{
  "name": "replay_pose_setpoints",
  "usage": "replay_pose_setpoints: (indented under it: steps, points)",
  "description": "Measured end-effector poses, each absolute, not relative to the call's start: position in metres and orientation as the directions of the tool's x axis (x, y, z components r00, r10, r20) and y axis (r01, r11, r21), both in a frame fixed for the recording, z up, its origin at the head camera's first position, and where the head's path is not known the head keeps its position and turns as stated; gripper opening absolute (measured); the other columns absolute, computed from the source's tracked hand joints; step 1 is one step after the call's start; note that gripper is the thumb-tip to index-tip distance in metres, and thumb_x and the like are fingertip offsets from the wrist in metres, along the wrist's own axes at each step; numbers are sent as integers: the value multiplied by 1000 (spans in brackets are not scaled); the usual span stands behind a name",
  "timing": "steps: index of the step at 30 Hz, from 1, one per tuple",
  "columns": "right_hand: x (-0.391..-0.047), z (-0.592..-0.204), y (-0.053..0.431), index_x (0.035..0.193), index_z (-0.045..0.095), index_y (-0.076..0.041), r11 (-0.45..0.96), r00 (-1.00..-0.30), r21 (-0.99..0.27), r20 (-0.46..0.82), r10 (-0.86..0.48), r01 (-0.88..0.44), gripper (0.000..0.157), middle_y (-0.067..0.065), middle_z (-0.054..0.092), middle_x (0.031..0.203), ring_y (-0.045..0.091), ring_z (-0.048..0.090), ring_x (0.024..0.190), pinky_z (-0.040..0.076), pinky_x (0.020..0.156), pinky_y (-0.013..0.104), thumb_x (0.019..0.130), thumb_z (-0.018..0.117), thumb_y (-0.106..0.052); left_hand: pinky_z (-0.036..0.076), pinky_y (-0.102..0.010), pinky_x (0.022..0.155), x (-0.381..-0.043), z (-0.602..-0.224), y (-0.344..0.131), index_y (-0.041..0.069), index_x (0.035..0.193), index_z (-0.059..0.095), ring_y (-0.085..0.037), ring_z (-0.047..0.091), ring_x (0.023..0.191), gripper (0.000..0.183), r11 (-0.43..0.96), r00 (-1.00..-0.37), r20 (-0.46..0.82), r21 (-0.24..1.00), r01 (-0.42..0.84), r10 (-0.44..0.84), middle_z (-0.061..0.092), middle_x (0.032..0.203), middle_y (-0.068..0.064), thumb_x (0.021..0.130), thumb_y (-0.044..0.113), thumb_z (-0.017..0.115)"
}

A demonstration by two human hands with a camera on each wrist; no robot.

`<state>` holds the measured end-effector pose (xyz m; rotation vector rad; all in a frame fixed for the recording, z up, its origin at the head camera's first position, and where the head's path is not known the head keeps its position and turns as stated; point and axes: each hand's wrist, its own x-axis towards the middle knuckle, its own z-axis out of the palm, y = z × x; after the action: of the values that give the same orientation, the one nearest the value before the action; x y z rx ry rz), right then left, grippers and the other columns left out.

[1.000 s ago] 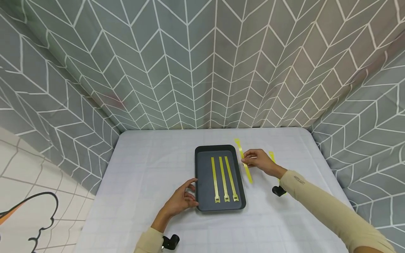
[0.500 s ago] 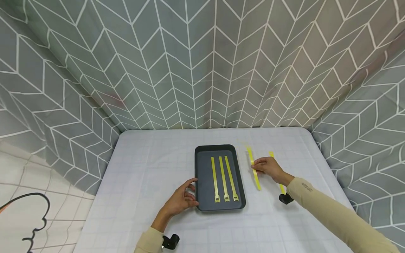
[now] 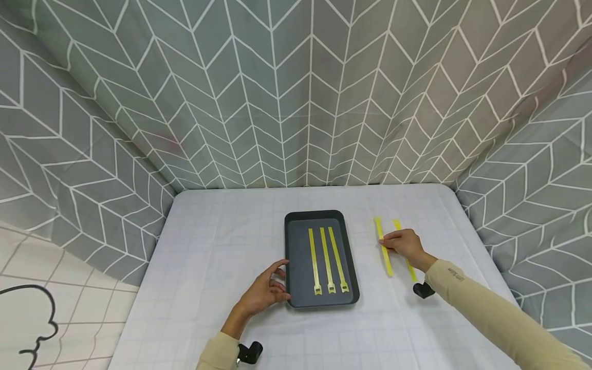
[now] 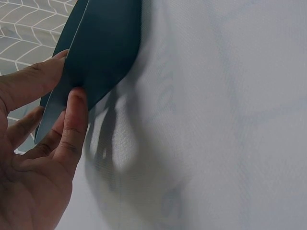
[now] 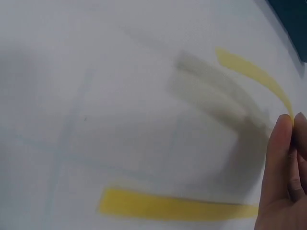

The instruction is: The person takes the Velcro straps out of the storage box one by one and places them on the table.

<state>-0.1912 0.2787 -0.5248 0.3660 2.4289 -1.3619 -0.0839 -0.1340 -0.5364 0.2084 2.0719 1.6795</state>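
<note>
My left hand (image 3: 260, 295) grips the left rim of a dark grey tray (image 3: 298, 257). In the left wrist view, its thumb and fingers (image 4: 73, 129) pinch the tray's wall (image 4: 103, 48) from both sides. Three yellow cable straps lie lengthwise in the tray, the left strap (image 3: 314, 262), the middle strap (image 3: 327, 259) and the right strap (image 3: 339, 262), slotted ends toward me. To the tray's right, my right hand (image 3: 407, 247) pinches another yellow cable strap (image 3: 387, 262) between thumb and fingertips; its free end (image 5: 254, 72) bends in the right wrist view.
One more yellow strap (image 3: 412, 271) lies on the white-covered table (image 3: 222, 241), partly hidden under my right hand and wrist. Patterned grey curtains (image 3: 296, 103) enclose the table at the back and sides. A black wrist camera (image 3: 423, 290) hangs below my right wrist.
My right hand has moved right, away from the tray, carrying the pinched strap beside the one on the table. My left hand stays on the tray's rim.
</note>
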Motion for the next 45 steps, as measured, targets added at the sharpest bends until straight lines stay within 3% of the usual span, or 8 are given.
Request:
replay_pose_setpoints:
  steps: [15,25,45]
  points:
    - [-187,-526,288,110,68,12,582,-911,-721,-403,91,377,30,15,75,94,7,66,67,58,66,27,93,72,-11,54,-21,72,-85,-536,-135,4,154,33,-21,63,90,89,253,-883,-248,955,-154,398,46,126,-28,79,-12,77]
    - [-185,-525,290,102,73,10,648,-919,-676,-383,98,351,25,11,75,84,9,66,64,53,62,26,91,73,-13,54,-21,72,-86,-535,-134,5,154,33,-20,62,89,90,251,-883,-252,955,-159,397,47,126,-27,78,-11,78]
    - [-182,-526,298,102,72,9,670,-904,-634,-404,139,387,29,3,71,73,10,65,62,51,58,23,90,75,-17,55,-22,72,-87,-531,-135,5,154,33,-18,63,89,89,244,-880,-260,954,-172,397,46,127,-28,78,-12,78]
